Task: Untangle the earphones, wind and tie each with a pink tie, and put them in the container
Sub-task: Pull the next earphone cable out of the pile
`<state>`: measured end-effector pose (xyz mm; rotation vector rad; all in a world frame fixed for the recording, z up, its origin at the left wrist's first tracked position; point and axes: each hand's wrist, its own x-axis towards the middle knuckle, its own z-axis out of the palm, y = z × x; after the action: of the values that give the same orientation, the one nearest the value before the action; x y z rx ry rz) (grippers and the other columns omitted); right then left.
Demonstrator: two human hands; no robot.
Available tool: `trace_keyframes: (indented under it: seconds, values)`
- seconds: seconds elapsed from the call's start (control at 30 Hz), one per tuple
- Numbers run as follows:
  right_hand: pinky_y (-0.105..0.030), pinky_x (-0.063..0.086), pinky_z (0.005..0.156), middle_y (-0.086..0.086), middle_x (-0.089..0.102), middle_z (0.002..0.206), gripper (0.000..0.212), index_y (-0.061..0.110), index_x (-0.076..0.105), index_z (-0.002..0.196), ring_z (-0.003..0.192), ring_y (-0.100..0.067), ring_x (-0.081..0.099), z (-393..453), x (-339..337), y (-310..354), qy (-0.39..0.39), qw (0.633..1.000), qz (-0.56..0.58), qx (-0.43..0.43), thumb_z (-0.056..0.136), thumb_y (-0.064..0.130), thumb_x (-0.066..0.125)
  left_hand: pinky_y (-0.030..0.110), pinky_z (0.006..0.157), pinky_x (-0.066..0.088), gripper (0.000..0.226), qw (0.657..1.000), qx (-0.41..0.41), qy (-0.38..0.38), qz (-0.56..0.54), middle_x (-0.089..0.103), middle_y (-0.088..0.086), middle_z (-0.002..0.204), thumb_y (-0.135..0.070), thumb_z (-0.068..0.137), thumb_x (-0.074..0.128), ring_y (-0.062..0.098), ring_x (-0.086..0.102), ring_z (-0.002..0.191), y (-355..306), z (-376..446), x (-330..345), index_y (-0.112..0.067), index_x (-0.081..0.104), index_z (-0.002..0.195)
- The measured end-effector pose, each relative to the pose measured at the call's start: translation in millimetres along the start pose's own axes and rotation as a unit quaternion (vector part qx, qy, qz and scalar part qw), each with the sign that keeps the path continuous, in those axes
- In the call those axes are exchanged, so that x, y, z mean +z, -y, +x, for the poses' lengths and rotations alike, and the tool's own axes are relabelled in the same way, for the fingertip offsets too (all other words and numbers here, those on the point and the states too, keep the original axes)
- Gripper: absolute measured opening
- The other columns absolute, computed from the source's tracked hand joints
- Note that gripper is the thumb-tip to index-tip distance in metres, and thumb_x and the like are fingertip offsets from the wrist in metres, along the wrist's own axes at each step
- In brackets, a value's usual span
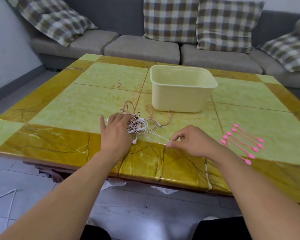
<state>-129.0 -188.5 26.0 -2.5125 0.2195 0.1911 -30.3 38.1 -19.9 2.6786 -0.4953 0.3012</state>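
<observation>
Tangled bundle of thin white, rose-pink and dark earphone cables point(137, 124) lying on the glossy green-and-amber marble-patterned table point(59, 141), just in front of the pale yellow open plastic container point(182, 89) and a little to its left. Loose rose-pink loops trailing from the bundle toward the container's front wall, one strand ending in a small metal plug; whether any loop touches the wall cannot be told. Left hand point(115, 130) laid over the left part of the bundle, fingers fairly straight and spread, pressing down rather than curled round anything. Right hand point(189, 142) in front of the container near the table's front edge, thumb and forefinger pinched together on a thin white cable point(156, 135) drawn taut out of the bundle. White earbud lying just in front of the bundle beside the left hand. Six pink silicone ties point(242, 140) with rounded ends lined up side by side, in front of and to the right of the container, well apart from the bundle. Grey fabric sofa point(140, 47) with plaid cushions behind the container, beyond the table
</observation>
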Motion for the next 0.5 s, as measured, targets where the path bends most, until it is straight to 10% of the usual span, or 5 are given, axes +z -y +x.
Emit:
trace_keyframes:
  seconds: [0.13, 0.33, 0.5]
  values:
    - [-0.017, 0.032, 0.054, 0.026, 0.058, 0.057, 0.014, 0.035, 0.079, 0.084, 0.055, 0.004, 0.049, 4, 2, 6, -0.144, 0.982, 0.119, -0.021, 0.086, 0.048, 0.075, 0.053, 0.124, -0.009, 0.066, 0.997, 0.061, -0.021, -0.035, 0.053, -0.005, 0.142, -0.024, 0.081, 0.073, 0.019, 0.027, 0.149, -7, -1, -4, -0.027, 0.049, 0.143]
    - [-0.013, 0.039, 0.098, 0.020, 0.069, 0.113, 0.014, 0.029, 0.081, 0.093, 0.114, 0.002, 0.058, 4, 8, 9, -0.263, 0.943, 0.177, -0.098, 0.091, 0.039, 0.071, 0.042, 0.125, 0.015, 0.045, 0.984, 0.156, -0.034, -0.077, 0.068, -0.008, 0.122, -0.036, 0.089, 0.070, 0.014, 0.054, 0.127, -19, -2, 4, -0.026, 0.060, 0.131]
    - [-0.032, 0.050, 0.100, -0.005, 0.078, 0.096, 0.024, 0.011, 0.054, 0.083, 0.107, -0.022, 0.071, 2, -3, 24, -0.261, 0.804, 0.520, -0.121, 0.106, 0.011, 0.047, 0.041, 0.113, 0.032, 0.038, 0.996, 0.071, -0.028, -0.042, 0.069, -0.005, 0.121, -0.012, 0.087, 0.067, 0.022, 0.060, 0.118, -11, 7, 7, -0.026, 0.067, 0.122]
